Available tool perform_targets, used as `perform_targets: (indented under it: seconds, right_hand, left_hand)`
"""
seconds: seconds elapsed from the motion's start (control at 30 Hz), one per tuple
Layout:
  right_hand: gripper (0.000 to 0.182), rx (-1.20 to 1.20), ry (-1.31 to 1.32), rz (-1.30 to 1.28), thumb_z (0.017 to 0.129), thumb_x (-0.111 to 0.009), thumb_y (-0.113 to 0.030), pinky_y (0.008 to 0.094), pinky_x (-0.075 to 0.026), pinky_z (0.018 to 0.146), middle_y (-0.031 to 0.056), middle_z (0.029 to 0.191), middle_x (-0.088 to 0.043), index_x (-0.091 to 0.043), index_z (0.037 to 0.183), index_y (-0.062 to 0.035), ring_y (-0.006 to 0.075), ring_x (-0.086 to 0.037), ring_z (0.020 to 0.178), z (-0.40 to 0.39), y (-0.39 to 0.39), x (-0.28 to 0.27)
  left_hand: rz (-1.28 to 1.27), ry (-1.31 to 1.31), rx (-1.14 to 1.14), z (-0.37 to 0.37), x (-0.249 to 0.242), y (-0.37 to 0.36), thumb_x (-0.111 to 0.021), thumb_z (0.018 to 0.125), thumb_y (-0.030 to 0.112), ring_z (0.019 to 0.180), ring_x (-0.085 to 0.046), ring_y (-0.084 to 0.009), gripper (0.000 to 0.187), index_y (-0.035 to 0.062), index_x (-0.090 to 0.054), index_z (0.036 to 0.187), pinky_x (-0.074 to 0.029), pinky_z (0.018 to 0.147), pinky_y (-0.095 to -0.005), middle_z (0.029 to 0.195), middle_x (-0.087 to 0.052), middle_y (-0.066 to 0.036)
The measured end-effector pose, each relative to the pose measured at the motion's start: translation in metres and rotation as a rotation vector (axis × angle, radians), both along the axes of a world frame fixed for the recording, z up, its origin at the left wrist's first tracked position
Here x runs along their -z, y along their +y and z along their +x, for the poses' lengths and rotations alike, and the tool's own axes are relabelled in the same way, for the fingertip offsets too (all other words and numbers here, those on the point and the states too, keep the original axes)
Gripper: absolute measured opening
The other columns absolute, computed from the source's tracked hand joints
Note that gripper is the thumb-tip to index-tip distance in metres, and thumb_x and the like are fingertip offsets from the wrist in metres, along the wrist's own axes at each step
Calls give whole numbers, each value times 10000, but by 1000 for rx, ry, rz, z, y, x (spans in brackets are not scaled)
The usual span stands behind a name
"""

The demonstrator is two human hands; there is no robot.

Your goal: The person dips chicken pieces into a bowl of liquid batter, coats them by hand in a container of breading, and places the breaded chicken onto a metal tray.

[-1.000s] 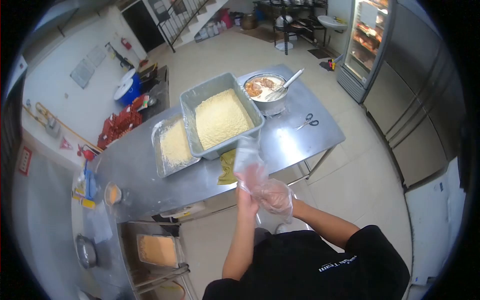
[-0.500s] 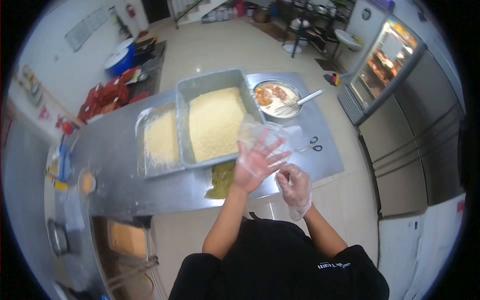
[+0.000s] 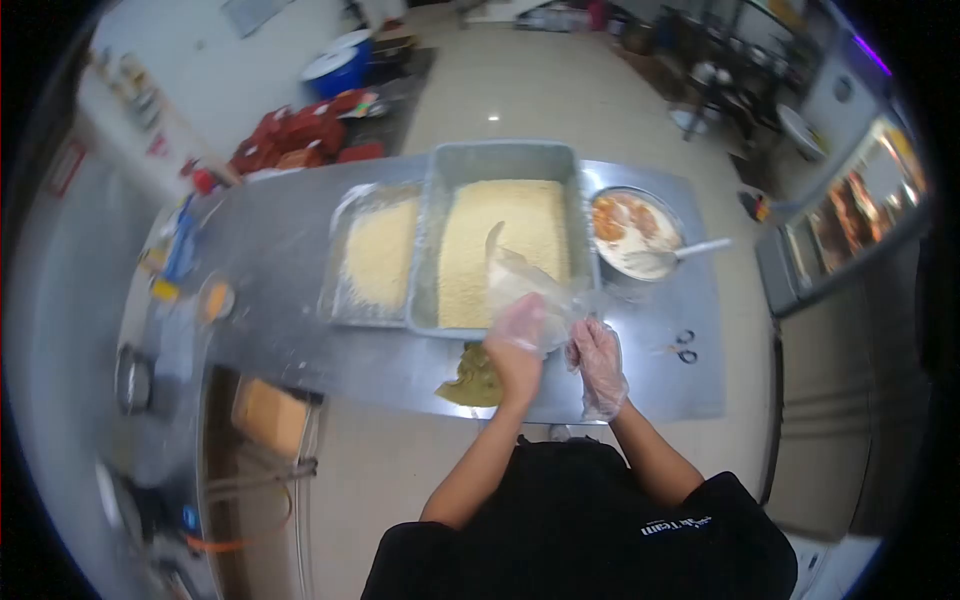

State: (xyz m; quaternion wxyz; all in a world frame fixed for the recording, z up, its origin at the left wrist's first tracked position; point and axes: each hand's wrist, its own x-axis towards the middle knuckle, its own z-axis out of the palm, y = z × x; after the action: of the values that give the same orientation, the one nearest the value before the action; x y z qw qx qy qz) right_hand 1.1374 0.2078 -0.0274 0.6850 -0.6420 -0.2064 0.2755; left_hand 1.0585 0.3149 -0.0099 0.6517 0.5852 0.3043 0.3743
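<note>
My right hand (image 3: 597, 368) wears a clear plastic glove, and its fingers are closed on the edge of a second clear plastic glove (image 3: 518, 272). That loose glove stretches up and left over the front of a grey tub (image 3: 590, 215). My left hand (image 3: 520, 335) is bare and meets the loose glove at its lower part; motion smears its fingers, so I cannot make out how they are bent. Pale yellow crumbs (image 3: 505, 220) fill much of the tub. Below the hands, at the table's front edge, lies a crumpled olive-green cloth (image 3: 473, 378).
Left of the tub stands a metal tray (image 3: 340, 310) of crumbs. To its right are a bowl (image 3: 637, 277) of whitish mixture with orange pieces, a whisk (image 3: 705, 248), and scissors (image 3: 686, 347). A steel table (image 3: 290, 260) carries these; a small cup (image 3: 217, 298) sits far left.
The view has shifted, so the table sits further right in it. My spread left hand has moved against the loose glove, which now reaches up over the tub. My right hand remains closed.
</note>
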Motion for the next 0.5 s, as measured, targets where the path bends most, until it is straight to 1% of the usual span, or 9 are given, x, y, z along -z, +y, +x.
perform_targets:
  seconds: [0.1,0.13,0.2,0.23,0.3,0.33,0.4,0.43,0.5]
  right_hand:
    - [313,-143,-83,-43,1016,-550,-309,240,-381,497,-18,669,-495,-540,802,-81,77,-463,564,-1,0,-6]
    - [294,-145,54,-2,1015,-540,-288,238,-380,526,-30,695,-493,-541,796,-92,69,-460,594,-8,1,-30]
    - [284,-243,14,11,1009,-543,-275,241,-382,556,-31,696,-488,-548,788,-98,66,-460,619,2,-3,-34]
    - [279,-281,-4,18,1007,-544,-269,243,-384,571,-32,696,-486,-551,784,-101,65,-461,631,6,-6,-33]
    - [283,-304,57,53,1000,-548,-258,253,-378,587,-29,687,-471,-548,774,-87,72,-455,641,8,-4,-15]
    - [285,-311,91,68,997,-550,-252,258,-375,595,-27,683,-464,-546,769,-81,75,-451,647,3,-4,-3]
    - [278,-359,-148,110,986,-544,-228,318,-401,611,60,678,-498,-571,802,-21,161,-488,642,-8,-11,6]
    - [279,-387,-271,134,980,-541,-215,348,-414,620,104,676,-515,-583,819,9,204,-507,640,-13,-13,3]
    - [275,-466,-204,156,975,-539,-211,374,-412,622,147,687,-515,-579,818,10,260,-502,642,-19,-21,-17]
  left_hand:
    - [1109,219,-185,-6,-18,-2,-615,944,72,1131,-629,-229,268,-54,-642,1179,-511,951,-382,1231,-650,-153]
    - [1110,253,-217,-9,-21,-5,-614,941,68,1130,-629,-226,275,-53,-638,1187,-512,950,-379,1235,-651,-152]
    - [1101,306,-265,-13,-26,-17,-612,936,59,1127,-629,-220,289,-53,-629,1202,-513,949,-372,1242,-652,-149]
    - [715,170,-372,-15,-31,-25,-612,932,51,1161,-614,-233,289,-45,-632,1204,-501,968,-382,1273,-637,-148]
    - [-68,-106,-536,-18,-42,-39,-611,923,34,1229,-584,-258,292,-30,-638,1206,-477,1006,-401,1335,-606,-146]
    - [-167,-206,-489,-31,-38,-36,-617,916,33,1246,-571,-264,291,-30,-641,1199,-468,1018,-406,1340,-605,-141]
    - [-370,-423,-393,-58,-20,-27,-629,901,30,1280,-547,-276,288,-31,-647,1183,-450,1040,-416,1350,-604,-133]
    - [-136,-182,-391,-61,-10,-34,-624,906,33,1296,-530,-277,299,-36,-633,1196,-440,1052,-420,1370,-586,-142]
    - [336,311,-375,-72,6,-50,-615,914,40,1329,-497,-279,321,-45,-606,1224,-418,1076,-428,1411,-549,-160]
